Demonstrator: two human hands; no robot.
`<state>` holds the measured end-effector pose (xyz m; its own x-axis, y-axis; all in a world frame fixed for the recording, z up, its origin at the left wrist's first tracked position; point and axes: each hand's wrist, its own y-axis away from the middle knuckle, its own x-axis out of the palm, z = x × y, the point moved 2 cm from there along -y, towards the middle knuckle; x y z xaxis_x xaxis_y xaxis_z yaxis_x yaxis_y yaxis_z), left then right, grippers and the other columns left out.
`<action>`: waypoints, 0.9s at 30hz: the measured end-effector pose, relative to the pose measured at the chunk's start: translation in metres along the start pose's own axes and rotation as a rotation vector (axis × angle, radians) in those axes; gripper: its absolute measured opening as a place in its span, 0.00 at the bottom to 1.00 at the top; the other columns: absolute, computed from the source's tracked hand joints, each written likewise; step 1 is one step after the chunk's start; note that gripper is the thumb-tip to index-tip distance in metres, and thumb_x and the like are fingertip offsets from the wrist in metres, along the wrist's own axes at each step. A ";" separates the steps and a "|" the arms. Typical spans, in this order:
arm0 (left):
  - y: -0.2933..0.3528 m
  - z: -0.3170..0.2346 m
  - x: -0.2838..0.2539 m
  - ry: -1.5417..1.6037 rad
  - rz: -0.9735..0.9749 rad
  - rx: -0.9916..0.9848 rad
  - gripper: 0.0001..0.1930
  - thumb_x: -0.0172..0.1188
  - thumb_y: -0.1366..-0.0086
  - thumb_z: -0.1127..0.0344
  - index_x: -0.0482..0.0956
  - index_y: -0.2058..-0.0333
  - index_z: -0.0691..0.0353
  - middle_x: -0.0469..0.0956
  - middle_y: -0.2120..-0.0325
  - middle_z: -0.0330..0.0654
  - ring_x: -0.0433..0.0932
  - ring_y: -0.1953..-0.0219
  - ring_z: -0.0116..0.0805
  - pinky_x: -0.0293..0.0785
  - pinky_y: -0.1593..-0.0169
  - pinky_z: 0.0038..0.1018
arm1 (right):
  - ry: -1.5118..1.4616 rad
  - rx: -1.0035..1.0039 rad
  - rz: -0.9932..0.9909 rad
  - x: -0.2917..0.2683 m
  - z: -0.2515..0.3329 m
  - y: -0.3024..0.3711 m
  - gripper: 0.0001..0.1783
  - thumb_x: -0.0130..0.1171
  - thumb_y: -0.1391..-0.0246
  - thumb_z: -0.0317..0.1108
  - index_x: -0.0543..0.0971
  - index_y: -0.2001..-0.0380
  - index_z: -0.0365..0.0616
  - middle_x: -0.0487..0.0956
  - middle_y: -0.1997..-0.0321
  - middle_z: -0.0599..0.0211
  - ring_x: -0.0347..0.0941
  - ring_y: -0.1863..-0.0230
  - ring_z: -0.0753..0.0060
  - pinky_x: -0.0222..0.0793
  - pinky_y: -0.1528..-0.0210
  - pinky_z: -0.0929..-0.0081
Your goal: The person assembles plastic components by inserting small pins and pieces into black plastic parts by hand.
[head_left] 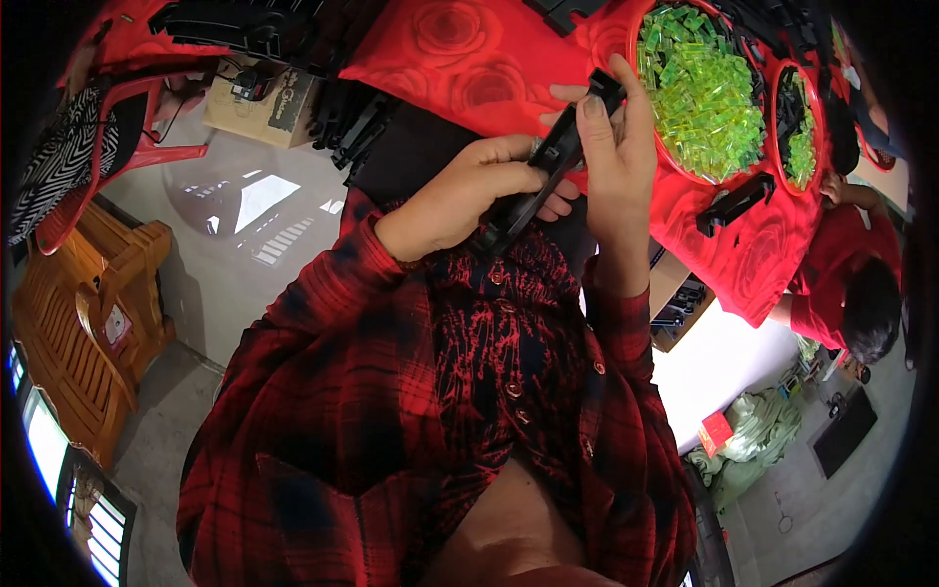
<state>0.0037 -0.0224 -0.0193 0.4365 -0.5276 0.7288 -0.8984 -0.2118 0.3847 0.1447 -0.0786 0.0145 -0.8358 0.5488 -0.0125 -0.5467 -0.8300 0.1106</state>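
A long, narrow black plastic part (536,174) is held at a slant in front of my chest, between both hands. My left hand (455,201) is closed round its lower half, the thumb lying along it. Higher up, my right hand (624,147) grips the upper end, with the thumb pressed on its near face. Whether a small piece sits under that thumb is hidden. Beyond my right hand stands a red basket (631,39) heaped with small translucent yellow-green pieces (696,98). Another black plastic part (736,203) lies on the table beside it.
A red rose-patterned cloth (450,68) covers the table. A smaller red basket (782,176) holds more green and black pieces. Black parts (245,29) are stacked at the far left, above a cardboard box (259,103). A person in a red shirt (831,284) works at the right.
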 end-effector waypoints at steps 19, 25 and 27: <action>0.005 -0.007 0.002 0.338 0.180 -0.051 0.32 0.42 0.36 0.72 0.55 0.34 0.77 0.70 0.41 0.62 0.73 0.40 0.54 0.70 0.37 0.50 | -0.039 0.086 -0.055 -0.010 -0.011 -0.006 0.28 0.49 0.29 0.39 0.59 0.36 0.31 0.80 0.54 0.53 0.78 0.61 0.71 0.74 0.55 0.75; 0.005 -0.006 0.002 0.213 0.130 -0.059 0.33 0.47 0.36 0.67 0.55 0.33 0.74 0.68 0.40 0.64 0.74 0.41 0.55 0.69 0.36 0.49 | -0.020 0.065 -0.026 -0.007 -0.006 -0.005 0.29 0.49 0.29 0.39 0.59 0.35 0.31 0.80 0.54 0.52 0.78 0.60 0.71 0.74 0.54 0.75; 0.005 -0.006 0.003 0.239 0.131 -0.060 0.33 0.47 0.35 0.67 0.54 0.33 0.74 0.69 0.41 0.64 0.74 0.41 0.54 0.70 0.36 0.48 | -0.029 0.064 -0.023 -0.007 -0.007 -0.005 0.29 0.49 0.29 0.39 0.59 0.35 0.31 0.80 0.53 0.52 0.78 0.60 0.71 0.74 0.54 0.74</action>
<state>0.0008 -0.0202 -0.0125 0.3223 -0.3370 0.8846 -0.9465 -0.1015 0.3062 0.1530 -0.0794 0.0074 -0.8209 0.5709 0.0129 -0.5605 -0.8098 0.1736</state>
